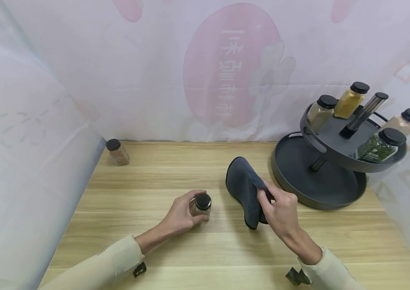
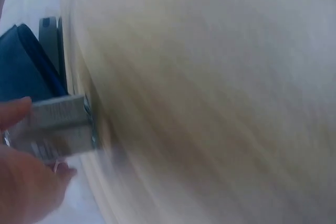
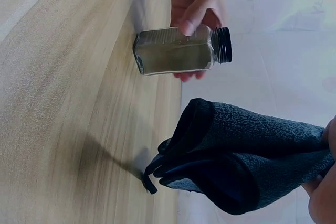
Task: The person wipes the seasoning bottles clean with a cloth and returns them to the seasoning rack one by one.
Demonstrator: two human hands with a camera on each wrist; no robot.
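Observation:
My left hand (image 1: 183,213) grips a square glass spice jar (image 3: 176,53) with a black lid, thumb and fingers around its sides. The jar stands upright, its base right at the tabletop, and pale brown powder shows through the glass in the right wrist view. To its right, my right hand (image 1: 281,207) pinches a dark grey-blue cloth (image 1: 242,187), which hangs folded and bunched just above the wood. In the left wrist view the same jar (image 2: 55,129) is seen sideways between thumb and fingers, with the cloth (image 2: 26,66) behind it.
A two-tier dark grey round rack (image 1: 284,177) stands at the right. Its upper tier holds several black-lidded jars, among them a yellow one (image 1: 350,104) and one with green flakes (image 1: 377,149). Another spice jar (image 1: 118,154) sits at the table's back left corner. Printed fabric hangs behind.

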